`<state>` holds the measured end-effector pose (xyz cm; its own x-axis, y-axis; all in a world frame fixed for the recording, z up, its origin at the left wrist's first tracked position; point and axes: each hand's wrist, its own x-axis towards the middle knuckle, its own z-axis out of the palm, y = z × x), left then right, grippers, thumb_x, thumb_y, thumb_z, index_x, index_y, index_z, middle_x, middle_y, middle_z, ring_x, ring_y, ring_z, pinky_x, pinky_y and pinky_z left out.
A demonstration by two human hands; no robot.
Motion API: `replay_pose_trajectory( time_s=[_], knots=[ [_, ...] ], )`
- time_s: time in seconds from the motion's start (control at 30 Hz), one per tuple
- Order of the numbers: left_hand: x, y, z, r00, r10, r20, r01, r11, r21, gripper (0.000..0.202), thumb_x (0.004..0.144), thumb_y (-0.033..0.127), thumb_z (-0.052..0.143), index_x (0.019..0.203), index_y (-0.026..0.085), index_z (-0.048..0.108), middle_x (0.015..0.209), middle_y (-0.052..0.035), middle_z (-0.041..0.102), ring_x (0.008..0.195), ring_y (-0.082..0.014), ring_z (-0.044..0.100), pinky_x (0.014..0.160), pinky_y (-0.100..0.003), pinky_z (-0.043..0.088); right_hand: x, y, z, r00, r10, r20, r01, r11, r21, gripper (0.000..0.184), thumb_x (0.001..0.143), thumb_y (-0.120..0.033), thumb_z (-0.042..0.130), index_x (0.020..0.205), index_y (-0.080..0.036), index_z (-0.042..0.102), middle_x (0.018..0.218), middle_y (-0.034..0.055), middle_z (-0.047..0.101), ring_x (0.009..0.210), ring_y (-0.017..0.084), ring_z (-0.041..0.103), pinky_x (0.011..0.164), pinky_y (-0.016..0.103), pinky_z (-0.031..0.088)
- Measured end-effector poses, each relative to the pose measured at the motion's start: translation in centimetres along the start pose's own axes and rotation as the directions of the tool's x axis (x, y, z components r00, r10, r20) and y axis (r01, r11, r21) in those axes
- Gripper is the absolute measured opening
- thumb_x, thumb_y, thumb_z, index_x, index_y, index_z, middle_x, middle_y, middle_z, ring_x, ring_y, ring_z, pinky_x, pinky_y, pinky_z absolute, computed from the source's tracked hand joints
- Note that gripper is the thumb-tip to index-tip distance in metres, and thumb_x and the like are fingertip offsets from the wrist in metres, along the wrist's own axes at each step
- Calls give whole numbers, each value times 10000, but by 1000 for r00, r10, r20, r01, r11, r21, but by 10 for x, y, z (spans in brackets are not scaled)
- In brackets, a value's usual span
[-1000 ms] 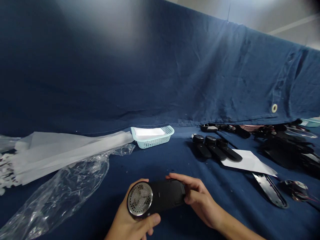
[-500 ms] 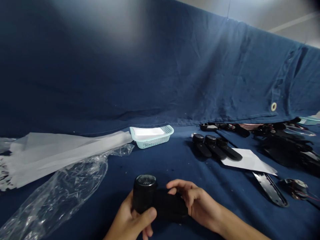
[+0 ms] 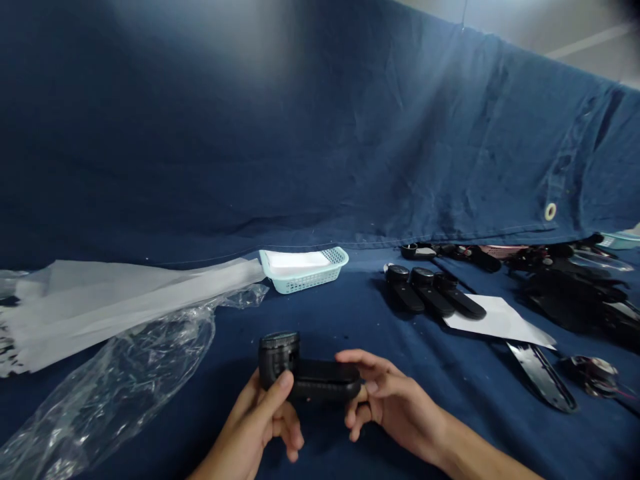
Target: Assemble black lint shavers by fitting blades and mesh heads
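Note:
Between my two hands, above the blue cloth, a black fabric shaver (image 3: 325, 381) lies roughly level, its round ribbed head at the left and its handle pointing right. My left hand (image 3: 263, 417) grips the head, thumb pressed on the near side; its lower fingers curl below. At the other end, my right hand (image 3: 387, 400) has its fingers around the tip of the handle, with the index finger along the far side. The underside of the shaver is hidden from me.
Ahead sits a pale green basket (image 3: 310, 283) holding white paper. Several similar black shavers (image 3: 430, 293) lie at the right beside a white sheet (image 3: 500, 321), a glossy black shell (image 3: 543, 380) and a wired motor part (image 3: 593, 375). Clear plastic (image 3: 145, 373) and white sheeting (image 3: 125, 293) spread leftward.
The shaver has tilted, so its head now shows more from the side and its handle edge is visible. My right hand has closed in on the handle end.

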<state>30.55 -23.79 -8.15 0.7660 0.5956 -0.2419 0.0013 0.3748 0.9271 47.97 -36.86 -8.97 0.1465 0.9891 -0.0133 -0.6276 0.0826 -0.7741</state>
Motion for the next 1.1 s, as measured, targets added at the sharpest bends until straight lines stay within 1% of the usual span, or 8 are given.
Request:
replay_pose_trajectory(
  time_s=[0.13,0.33,0.43,0.57,0.67,0.77,0.97,1.1],
  knots=[
    [2,6,2,1000,-10,-15,9,997,-76,417,794,502,674,1006,192,495,641,6,613,519,-163,597,467,-270,481,-4,1,8,994,-95,-53,88,987,-133,390,803,-196,672,1188,-190,610,1092,83,622,786,183,653,653,324,547],
    [4,3,1,1000,-9,3,9,999,-53,407,845,500,622,1067,180,505,661,-3,612,546,-163,595,500,-277,490,-6,7,7,976,-176,-125,120,925,-361,354,805,-281,743,1119,-191,605,748,16,658,697,146,602,682,303,477],
    [4,4,1,1000,1,9,-1,999,-54,395,859,503,604,1067,185,496,691,-5,607,557,-164,596,505,-283,495,-8,7,7,964,-220,-151,117,856,-503,331,814,-331,732,1084,-213,583,763,7,646,703,149,590,695,311,470],
    [4,4,2,1000,15,-16,-16,1000,-22,379,865,493,600,1067,192,487,697,-3,596,561,-160,591,511,-280,497,-13,0,10,920,-392,-8,222,536,-815,174,871,-274,645,1023,-238,568,1155,79,614,856,185,596,782,356,492],
    [3,3,3,999,37,-34,-36,999,18,409,861,490,606,1101,187,473,684,-5,595,551,-160,589,505,-277,495,-15,-6,10,892,-419,169,301,271,-914,193,862,-191,621,1028,-247,540,1257,88,550,1043,233,571,885,391,477],
    [3,2,4,998,48,-49,-46,998,48,450,859,500,602,1142,181,458,694,-10,608,544,-155,582,497,-271,489,-15,-7,10,874,-432,223,318,161,-934,239,858,-138,597,1047,-253,508,1258,83,525,1157,243,528,973,408,438],
    [3,1,5,995,62,-76,-55,995,88,492,851,513,604,1176,176,453,649,6,603,532,-150,580,497,-259,487,-16,-2,10,850,-459,257,312,47,-949,250,864,-122,564,1058,-263,494,1217,82,542,1113,239,553,941,411,460],
    [2,3,10,987,73,-140,-59,993,105,526,793,514,658,1149,179,462,586,34,573,500,-153,583,462,-250,496,-14,-3,4,835,-424,350,302,-177,-937,292,867,-102,524,1111,-262,518,1238,103,563,1066,266,583,917,465,464]
  ],
)
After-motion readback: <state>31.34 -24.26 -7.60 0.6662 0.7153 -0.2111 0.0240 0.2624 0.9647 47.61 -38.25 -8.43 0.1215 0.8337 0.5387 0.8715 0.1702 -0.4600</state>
